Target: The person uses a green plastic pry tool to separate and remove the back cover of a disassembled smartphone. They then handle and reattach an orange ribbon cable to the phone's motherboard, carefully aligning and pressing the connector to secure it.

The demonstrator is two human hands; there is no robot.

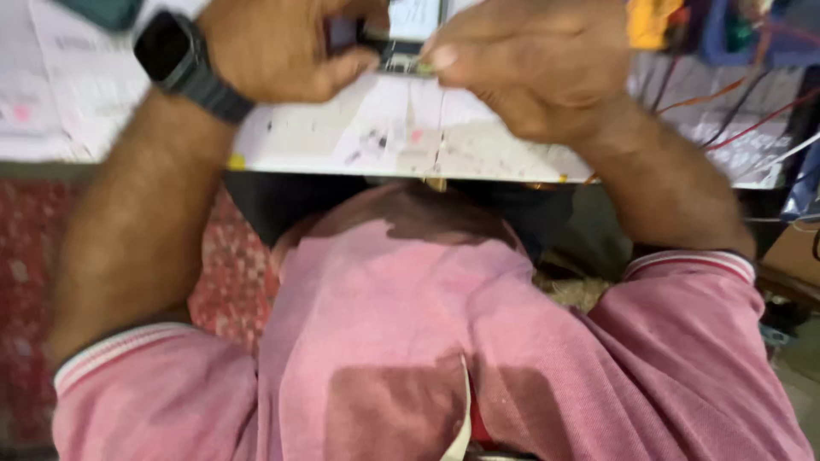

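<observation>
Looking down from the head cam, I see both hands meet at the far edge of the white counter (410, 141), w/ a small flat device (401, 38) between them. It's dark-framed w/ a pale face and sits at the top edge of the view, mostly hidden, so I can't tell exactly what it is.

Left hand (282, 47): grip curled tight, fingers folded in, thumb pressed toward the device's left side. It seems to hold that side, but the contact pt is hidden behind the knuckles. Wrist bent inward; a dark smartwatch (175, 55) on a dark band sits just behind it. The forearm runs down and left from the device, toward a pink sleeve (145, 384) w/ a white-striped cuff.

Right hand (534, 64): grip pressed together, thumb and forefinger tips pinching something small at the device's lower right corner. It's too blurred to name. The other fingers are folded under. The forearm runs down and right to the other pink cuff.

Counter is scuffed and marked, w/ papers (60, 85) well left of the device. Red and orange wires (735, 111) and a yellow object (649, 21) lie right of the device, past the right hand. Below the counter edge is my pink shirt; a red patterned rug (231, 273) shows lower left of the device.
</observation>
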